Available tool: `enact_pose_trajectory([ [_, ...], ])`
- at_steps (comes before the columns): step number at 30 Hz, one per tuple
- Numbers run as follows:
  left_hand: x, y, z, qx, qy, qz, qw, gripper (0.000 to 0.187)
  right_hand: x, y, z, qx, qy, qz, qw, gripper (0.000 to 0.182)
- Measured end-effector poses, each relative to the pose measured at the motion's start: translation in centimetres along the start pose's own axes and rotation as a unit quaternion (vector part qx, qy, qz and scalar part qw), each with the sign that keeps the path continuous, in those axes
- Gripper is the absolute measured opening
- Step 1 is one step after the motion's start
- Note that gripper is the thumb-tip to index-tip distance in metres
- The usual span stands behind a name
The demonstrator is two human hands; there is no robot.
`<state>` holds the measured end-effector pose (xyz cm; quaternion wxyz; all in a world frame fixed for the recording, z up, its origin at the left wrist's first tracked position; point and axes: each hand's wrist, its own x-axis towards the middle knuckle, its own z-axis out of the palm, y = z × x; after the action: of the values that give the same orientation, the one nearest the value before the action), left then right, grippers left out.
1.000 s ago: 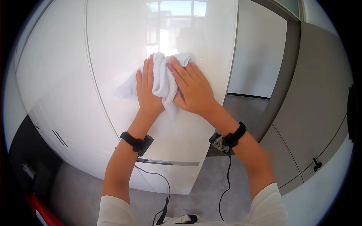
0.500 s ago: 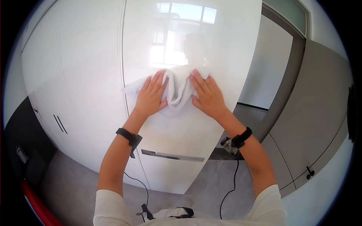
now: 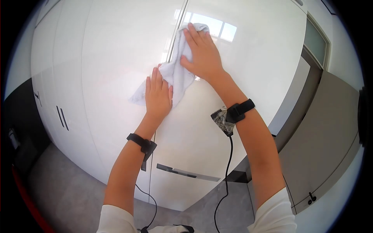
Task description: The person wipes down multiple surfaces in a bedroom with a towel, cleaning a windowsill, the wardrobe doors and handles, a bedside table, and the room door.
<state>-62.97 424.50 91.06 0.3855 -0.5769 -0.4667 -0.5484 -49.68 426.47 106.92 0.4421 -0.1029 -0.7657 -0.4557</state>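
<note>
A white cloth (image 3: pixel 178 79) lies bunched against the glossy white cabinet door (image 3: pixel 241 77), spanning the narrow gap between two doors. On its upper part rests my right hand (image 3: pixel 204 54), flat with fingers stretched upward and thumb out to the side. Lower and to the left, my left hand (image 3: pixel 158 97) presses flat over the cloth, fingers pointing up; one corner sticks out to its left. Both palms face the door, so the undersides of the fingers are hidden. Each wrist wears a black strap with a small device (image 3: pixel 224 119).
A long recessed handle (image 3: pixel 188 173) runs across the lower cabinet front. More white doors with dark vertical handles (image 3: pixel 62 118) extend left. At the right stands a grey door (image 3: pixel 322 136) with a black lever (image 3: pixel 311 198). Black cables (image 3: pixel 223 194) hang from the wrist devices.
My right hand has moved up and left along the door, drawing the cloth with it across the gap. My left hand stays lower on the cloth. The view has shifted left.
</note>
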Motion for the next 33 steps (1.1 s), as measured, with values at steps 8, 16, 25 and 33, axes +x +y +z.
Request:
enact_pose_trajectory([
  [8,-0.5,-0.6,1.7,-0.008,-0.054,0.018,0.998,0.015,0.0,-2.9,3.6,0.032,-0.002,0.046,0.998,0.068],
  [16,-5.0,-3.0,2.5,-0.011,-0.045,0.019,0.999,0.043,-3.2,-7.5,6.2,0.126,-0.041,0.087,0.987,0.067],
  [25,-16.7,-4.9,2.8,-0.010,-0.162,-0.050,0.986,0.052,-11.6,-14.8,9.6,0.105,-0.165,0.059,0.979,0.058],
  [33,-12.2,-3.1,2.2,-0.038,-0.145,-0.061,0.987,0.050,-10.2,-12.7,7.1,0.111,-0.185,0.058,0.975,0.051],
])
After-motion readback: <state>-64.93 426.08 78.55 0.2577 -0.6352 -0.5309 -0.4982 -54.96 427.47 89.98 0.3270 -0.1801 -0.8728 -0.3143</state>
